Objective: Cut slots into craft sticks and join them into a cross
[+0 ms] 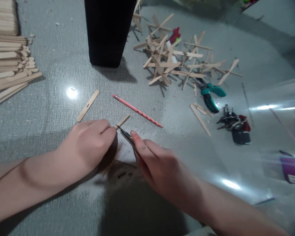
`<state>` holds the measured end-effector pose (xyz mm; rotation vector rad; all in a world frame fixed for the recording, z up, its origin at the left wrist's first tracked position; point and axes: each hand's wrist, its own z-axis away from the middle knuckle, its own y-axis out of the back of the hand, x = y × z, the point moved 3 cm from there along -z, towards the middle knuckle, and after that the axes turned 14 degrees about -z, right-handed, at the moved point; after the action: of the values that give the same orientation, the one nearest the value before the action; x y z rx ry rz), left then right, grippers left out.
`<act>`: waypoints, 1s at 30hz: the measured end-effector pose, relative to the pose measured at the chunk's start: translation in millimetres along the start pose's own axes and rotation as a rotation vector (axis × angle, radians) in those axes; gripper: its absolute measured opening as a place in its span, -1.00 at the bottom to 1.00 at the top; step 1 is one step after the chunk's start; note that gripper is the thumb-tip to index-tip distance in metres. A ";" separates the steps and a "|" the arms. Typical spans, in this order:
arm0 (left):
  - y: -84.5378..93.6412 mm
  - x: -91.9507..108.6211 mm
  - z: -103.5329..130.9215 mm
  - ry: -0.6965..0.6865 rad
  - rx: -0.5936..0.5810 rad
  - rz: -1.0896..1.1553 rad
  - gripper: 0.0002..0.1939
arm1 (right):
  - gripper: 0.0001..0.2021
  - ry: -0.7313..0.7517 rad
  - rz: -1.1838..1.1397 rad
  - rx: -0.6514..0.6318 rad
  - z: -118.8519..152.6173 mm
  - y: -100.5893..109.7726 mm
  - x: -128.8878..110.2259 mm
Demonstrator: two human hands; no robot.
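My left hand [93,141] is closed on a wooden craft stick [124,120], whose far end sticks out past the fingers. In my right hand [157,160] is a craft knife [126,135], its tip touching or just over the stick beside my left fingertips. Beyond my hands lies a pink pencil [137,110], slanting across the table. Another craft stick [88,106], with a small dark slot in its middle, rests farther left. A pale sheet with printed marks [127,156] is partly hidden under my hands.
Stacked craft sticks [9,62] fill the far left. A tall black container [108,32] stands at the back. Right of it is a heap of crossed sticks [162,59], with teal-handled pliers [210,95] and a pile of small black parts [236,124] nearby. A purple item [293,168] sits far right.
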<state>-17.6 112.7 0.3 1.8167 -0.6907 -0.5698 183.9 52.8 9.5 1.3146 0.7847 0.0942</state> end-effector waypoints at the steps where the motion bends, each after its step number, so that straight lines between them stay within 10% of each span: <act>1: 0.0 -0.5 -0.4 0.001 -0.017 0.008 -0.62 | -0.45 0.000 0.007 0.002 0.5 -1.0 -0.7; 30: 0.8 6.1 -1.1 -0.031 0.051 -0.081 -0.65 | -0.39 -0.025 0.223 0.040 -5.0 3.6 -15.5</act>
<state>-12.7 109.0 1.0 1.8933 -0.6600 -0.6399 170.9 50.4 19.7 1.4357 0.6197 0.2399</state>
